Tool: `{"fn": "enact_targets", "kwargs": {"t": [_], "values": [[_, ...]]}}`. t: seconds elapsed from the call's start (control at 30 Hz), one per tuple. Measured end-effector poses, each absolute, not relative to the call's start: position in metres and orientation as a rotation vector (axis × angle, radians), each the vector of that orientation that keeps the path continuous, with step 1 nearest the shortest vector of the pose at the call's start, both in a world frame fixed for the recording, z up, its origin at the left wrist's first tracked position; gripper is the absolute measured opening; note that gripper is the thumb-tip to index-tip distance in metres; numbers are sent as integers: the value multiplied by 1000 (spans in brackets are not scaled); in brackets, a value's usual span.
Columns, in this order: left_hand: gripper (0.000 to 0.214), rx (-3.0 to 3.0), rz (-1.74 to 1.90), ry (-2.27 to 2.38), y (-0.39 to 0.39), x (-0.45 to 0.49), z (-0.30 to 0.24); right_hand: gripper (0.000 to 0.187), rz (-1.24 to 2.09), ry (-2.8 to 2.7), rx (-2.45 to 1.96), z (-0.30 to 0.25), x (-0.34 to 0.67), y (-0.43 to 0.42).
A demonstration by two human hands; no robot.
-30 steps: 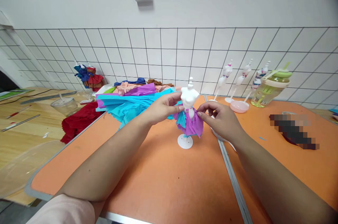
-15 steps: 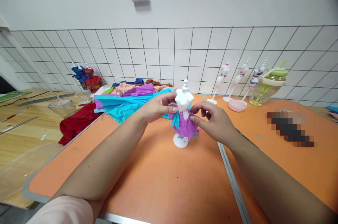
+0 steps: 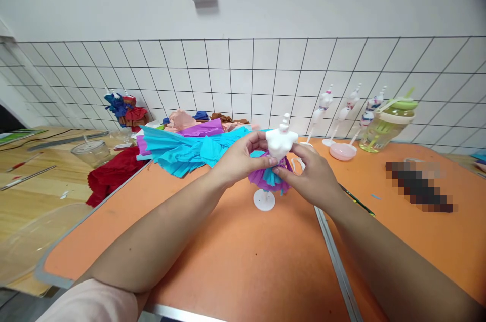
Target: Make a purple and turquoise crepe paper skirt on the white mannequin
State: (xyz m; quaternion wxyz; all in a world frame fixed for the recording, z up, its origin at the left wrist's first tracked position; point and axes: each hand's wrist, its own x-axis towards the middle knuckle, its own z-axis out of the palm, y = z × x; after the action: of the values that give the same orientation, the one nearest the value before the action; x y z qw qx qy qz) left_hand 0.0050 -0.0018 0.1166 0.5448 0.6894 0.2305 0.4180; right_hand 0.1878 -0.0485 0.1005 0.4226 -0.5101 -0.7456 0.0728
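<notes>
A small white dress form (image 3: 281,143) on a round white base (image 3: 264,200) tilts to the right in front of me. Round its waist sits a skirt of purple and blue crepe paper (image 3: 261,178). My left hand (image 3: 243,156) grips the waist from the left, its thumb across the front. From the right, my right hand (image 3: 309,165) pinches the skirt's top, thumb in front and fingers behind the form. Both hands' rear fingertips are hidden. Behind my left hand lies a gathered sheet of blue crepe paper (image 3: 182,152).
Several undressed forms (image 3: 322,104), a pink bowl (image 3: 342,151) and a green-lidded bottle (image 3: 391,124) stand back right. A cutter (image 3: 359,200) lies beside my right forearm. At left are red crepe paper (image 3: 110,175), a clear cup (image 3: 91,154) and dressed forms (image 3: 125,109).
The dress form has turned and now leans to the right, bringing blue paper to the skirt's front. Both hands have closed in round its waist.
</notes>
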Motion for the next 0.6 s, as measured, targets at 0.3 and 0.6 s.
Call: {"fn": "enact_targets", "kwargs": {"t": [0.3,0.6], "values": [[56,1454,1189,523,25,-5,104,22,303,-1746,-1290,98,194,-42],[43,1773,649,830,38,16,18,32,208,-1679,-1261,88,209,-25]]}}
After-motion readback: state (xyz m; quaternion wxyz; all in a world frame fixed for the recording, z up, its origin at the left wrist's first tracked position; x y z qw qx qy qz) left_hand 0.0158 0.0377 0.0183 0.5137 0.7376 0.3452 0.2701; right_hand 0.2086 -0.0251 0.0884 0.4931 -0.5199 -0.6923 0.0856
